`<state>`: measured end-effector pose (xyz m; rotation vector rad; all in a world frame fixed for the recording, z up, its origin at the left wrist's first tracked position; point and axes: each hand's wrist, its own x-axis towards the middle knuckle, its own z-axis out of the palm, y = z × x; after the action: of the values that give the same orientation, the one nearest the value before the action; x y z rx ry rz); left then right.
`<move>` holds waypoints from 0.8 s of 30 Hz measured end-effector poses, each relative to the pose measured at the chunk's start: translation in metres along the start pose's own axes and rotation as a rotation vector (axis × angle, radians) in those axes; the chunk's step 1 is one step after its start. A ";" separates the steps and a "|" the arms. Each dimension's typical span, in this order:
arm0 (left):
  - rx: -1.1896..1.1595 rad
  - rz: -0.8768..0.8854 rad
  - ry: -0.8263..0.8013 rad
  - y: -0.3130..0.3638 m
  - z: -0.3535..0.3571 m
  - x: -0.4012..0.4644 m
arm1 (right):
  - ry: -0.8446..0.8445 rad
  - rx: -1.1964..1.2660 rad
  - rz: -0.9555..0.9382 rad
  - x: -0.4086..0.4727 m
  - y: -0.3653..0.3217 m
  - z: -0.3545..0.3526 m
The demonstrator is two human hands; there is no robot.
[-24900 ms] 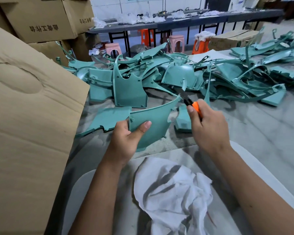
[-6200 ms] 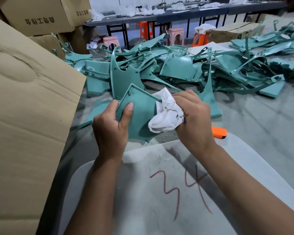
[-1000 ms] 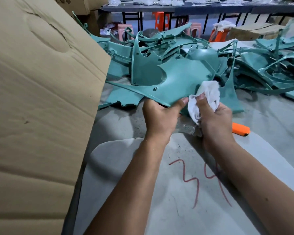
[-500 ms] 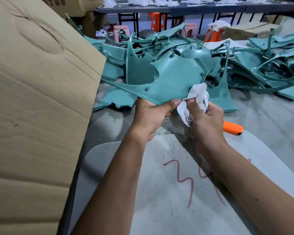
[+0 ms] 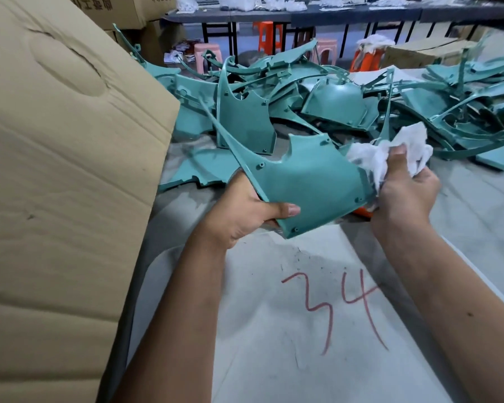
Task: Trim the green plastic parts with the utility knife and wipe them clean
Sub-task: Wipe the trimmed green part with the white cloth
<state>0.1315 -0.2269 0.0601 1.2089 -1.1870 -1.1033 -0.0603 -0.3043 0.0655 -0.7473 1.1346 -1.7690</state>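
My left hand (image 5: 242, 212) grips the near edge of a curved green plastic panel (image 5: 309, 178), held up over the table with its long thin tip pointing up and left. My right hand (image 5: 405, 190) clutches a crumpled white rag (image 5: 390, 154) against the panel's right edge. The orange utility knife (image 5: 362, 211) lies on the table, mostly hidden behind the panel and my right hand. A large heap of more green plastic parts (image 5: 346, 94) covers the table beyond.
A big cardboard box flap (image 5: 64, 170) fills the left side. A grey board (image 5: 303, 330) marked with red "34" lies under my forearms. Further back are cardboard boxes (image 5: 120, 7), plastic stools (image 5: 266, 36) and long dark tables (image 5: 303, 16).
The panel has been pulled nearer and turned, so its broad face now lies toward me. My right hand with the rag has slid from the panel's near edge to its right edge.
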 end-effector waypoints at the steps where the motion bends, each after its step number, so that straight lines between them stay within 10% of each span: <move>1: 0.049 0.006 0.044 0.000 0.000 0.000 | 0.002 0.014 -0.006 0.003 -0.002 -0.001; 13: 0.207 0.246 0.481 -0.010 -0.005 0.021 | -0.474 -0.048 0.147 -0.005 -0.010 -0.004; 20: 0.317 0.350 0.710 -0.002 -0.004 0.020 | -1.612 -0.287 0.220 -0.026 -0.017 -0.010; 24: 0.300 0.321 0.778 -0.002 -0.006 0.020 | -1.371 -0.169 0.182 -0.028 -0.004 -0.008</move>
<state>0.1395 -0.2461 0.0598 1.4251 -0.8908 -0.1620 -0.0556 -0.2755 0.0649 -1.5290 0.3466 -0.6414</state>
